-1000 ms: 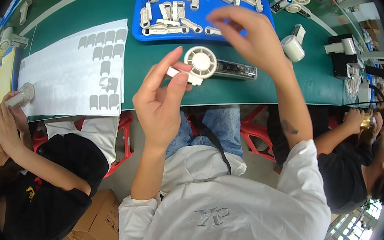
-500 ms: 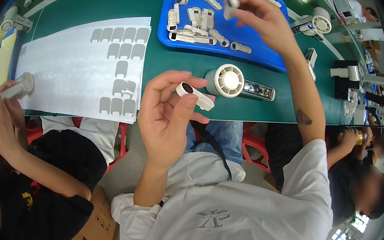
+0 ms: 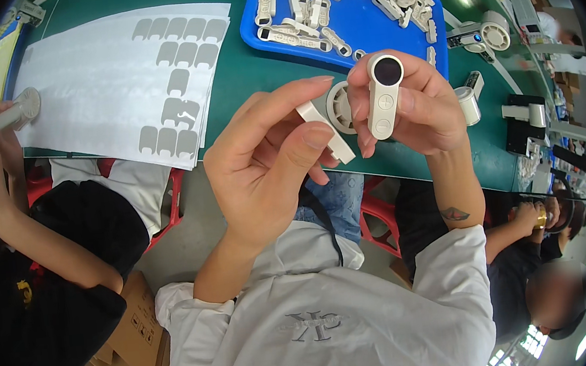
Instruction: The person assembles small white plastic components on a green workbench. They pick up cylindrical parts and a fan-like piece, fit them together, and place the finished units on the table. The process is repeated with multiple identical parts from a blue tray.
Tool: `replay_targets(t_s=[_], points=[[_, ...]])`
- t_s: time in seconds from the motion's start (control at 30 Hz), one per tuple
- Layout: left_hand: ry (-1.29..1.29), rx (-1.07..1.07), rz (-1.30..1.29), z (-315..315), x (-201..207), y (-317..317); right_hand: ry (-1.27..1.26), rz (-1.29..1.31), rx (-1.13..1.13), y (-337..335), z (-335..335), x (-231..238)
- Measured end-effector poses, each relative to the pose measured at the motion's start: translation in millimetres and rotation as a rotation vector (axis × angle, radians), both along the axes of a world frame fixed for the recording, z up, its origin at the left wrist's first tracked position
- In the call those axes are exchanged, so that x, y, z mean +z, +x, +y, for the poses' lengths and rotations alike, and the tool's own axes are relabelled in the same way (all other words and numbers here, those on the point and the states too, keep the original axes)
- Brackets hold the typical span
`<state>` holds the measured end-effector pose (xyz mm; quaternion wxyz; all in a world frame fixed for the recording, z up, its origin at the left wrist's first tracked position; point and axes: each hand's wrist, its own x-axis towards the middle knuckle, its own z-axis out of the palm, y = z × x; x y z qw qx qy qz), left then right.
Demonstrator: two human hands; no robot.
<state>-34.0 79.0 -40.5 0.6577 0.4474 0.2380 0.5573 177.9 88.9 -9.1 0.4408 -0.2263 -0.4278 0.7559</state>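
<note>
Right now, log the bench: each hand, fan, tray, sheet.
Left hand: pinching an off-white elongated part, seen edge-on
Right hand: holding an off-white two-button panel, dark round window toward the camera
Fan head: white, beyond the hands, partly hidden
Blue tray: many loose off-white panels
White sheet: grey rounded patches toward its right side

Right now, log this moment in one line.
left hand: white part; right hand: button part; fan: partly hidden; tray: more parts
</note>
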Motion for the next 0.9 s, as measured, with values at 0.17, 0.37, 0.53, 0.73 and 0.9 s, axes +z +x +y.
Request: replay_targets(t_s=[0.17, 0.37, 0.53, 0.73, 0.9], points=[[-0.026, -0.004, -0.032, -0.5, 3.5, 2.4, -0.049, 0.0, 0.008, -2.1, -7.0, 0.4], [0.088, 0.016, 0.078, -1.3, 5.1, 2.8, -0.041, 0.013, 0.012, 0.1, -12.2, 1.7], [0.106, 0.031, 0.094, -0.3, 4.4, 2.8, -0.049, 0.028, 0.023, -0.8, -12.5, 1.7], [0.085, 0.023, 0.019, 0.5, 1.8, 2.3, -0.043, 0.054, 0.043, -0.1, -11.4, -0.9], [0.069, 0.005, 0.003, -0.3, 1.7, 3.7, -0.038, 0.033, 0.035, 0.6, -13.2, 0.0]])
